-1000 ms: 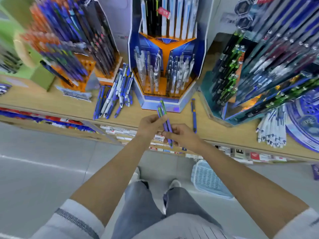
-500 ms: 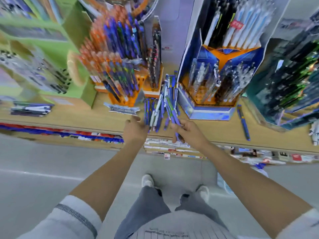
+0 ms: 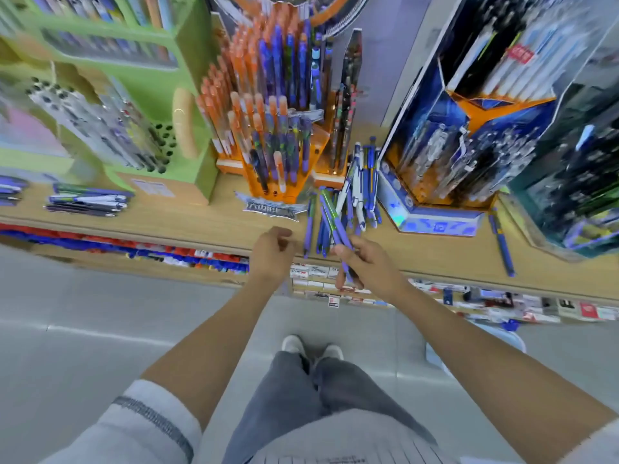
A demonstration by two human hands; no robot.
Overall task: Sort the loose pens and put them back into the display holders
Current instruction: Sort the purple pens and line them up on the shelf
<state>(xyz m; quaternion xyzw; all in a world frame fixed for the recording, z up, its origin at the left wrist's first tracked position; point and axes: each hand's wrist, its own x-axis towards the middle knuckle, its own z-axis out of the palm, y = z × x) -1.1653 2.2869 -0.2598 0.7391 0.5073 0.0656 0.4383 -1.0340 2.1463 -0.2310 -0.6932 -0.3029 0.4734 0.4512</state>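
Wooden shelf [image 3: 187, 219] carries everything: at far left a few stray pens [image 3: 87, 200] lie flat beside the green holder [image 3: 201, 169], and next to it the orange holder [image 3: 249, 177] stands packed. The left hand [image 3: 273, 254] hovers at the shelf edge, fingers loosely curled around nothing I can see. Just right of it the loose pile [image 3: 360, 199] fans out between the orange holder and the blue holder [image 3: 435, 222]. The right hand [image 3: 371, 266] pinches a small bundle [image 3: 335, 226] of purple-and-green pens near their lower ends. These look light, stiff and smooth-barrelled, so likely to slide against each other; gripping mid-barrel should steady them. One lone pen [image 3: 500, 242] lies further right.
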